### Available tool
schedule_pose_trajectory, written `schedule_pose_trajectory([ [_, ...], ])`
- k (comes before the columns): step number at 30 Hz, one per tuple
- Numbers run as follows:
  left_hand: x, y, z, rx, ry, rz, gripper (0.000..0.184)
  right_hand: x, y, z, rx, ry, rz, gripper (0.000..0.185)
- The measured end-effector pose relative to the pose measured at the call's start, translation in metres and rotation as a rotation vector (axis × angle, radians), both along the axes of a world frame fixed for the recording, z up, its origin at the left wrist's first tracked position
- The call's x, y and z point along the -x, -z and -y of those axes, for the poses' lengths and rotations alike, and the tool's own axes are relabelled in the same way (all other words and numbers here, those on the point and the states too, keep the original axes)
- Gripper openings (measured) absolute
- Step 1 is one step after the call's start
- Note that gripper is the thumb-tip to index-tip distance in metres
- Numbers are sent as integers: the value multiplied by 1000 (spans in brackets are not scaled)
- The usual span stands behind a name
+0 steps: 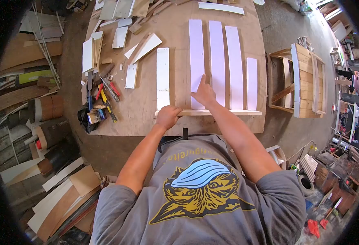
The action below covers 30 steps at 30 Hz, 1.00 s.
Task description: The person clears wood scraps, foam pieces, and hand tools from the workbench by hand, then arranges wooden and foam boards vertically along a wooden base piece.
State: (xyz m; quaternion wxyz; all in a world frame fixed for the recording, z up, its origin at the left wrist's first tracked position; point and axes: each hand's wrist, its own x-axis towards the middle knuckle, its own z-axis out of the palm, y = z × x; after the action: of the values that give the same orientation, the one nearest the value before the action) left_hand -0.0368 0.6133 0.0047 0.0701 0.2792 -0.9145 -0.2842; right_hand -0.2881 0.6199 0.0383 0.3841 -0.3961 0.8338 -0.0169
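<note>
My left hand point(169, 117) is closed around the left end of a narrow wooden strip point(236, 112), which lies crosswise along the boards' lower ends. My right hand point(204, 93) rests on the lower part of a pale lavender board point(196, 49), index finger stretched out and thumb apart, holding nothing. To its right lie a second lavender board point(216, 53), a third point(234, 61) and a shorter one point(251, 81), roughly parallel with gaps between. A white board point(162, 77) lies left of them, its lower end near my left hand.
The plywood table point(126, 122) carries white offcuts point(120, 37) at its far left. Pliers point(114, 89), a yellow-and-black tool point(106, 104) and a black bag point(88, 122) sit at its left edge. A slatted wooden frame point(310, 81) stands on the right; a person point(357, 81) is farther off.
</note>
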Motion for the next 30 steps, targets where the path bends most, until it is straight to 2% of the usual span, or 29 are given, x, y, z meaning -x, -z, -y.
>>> schedule_pose_trajectory([
  [8, 2, -6, -1, -44, -1, 116, 26, -2, 12, -8, 40, -13, -72, 119],
  [14, 1, -11, -2, -22, -33, 138, 27, 18, -23, -15, 64, 26, 58, 99],
  [17, -1, -8, -1, -6, -29, 160, 30, 34, -14, -21, 73, 28, -32, 88],
  [20, -3, -5, 2, -26, -32, 242, 35, 47, -16, -24, 83, 38, -23, 84],
  [23, -5, -22, 4, -15, -48, 230, 41, 47, -12, -24, 87, 4, -48, 86],
  [26, -9, -27, 3, 21, -88, 175, 48, 39, -11, -18, 18, -6, -9, 101],
  [30, -18, -28, 6, 64, -84, 154, 51, 26, -24, -15, 54, 33, 64, 112],
])
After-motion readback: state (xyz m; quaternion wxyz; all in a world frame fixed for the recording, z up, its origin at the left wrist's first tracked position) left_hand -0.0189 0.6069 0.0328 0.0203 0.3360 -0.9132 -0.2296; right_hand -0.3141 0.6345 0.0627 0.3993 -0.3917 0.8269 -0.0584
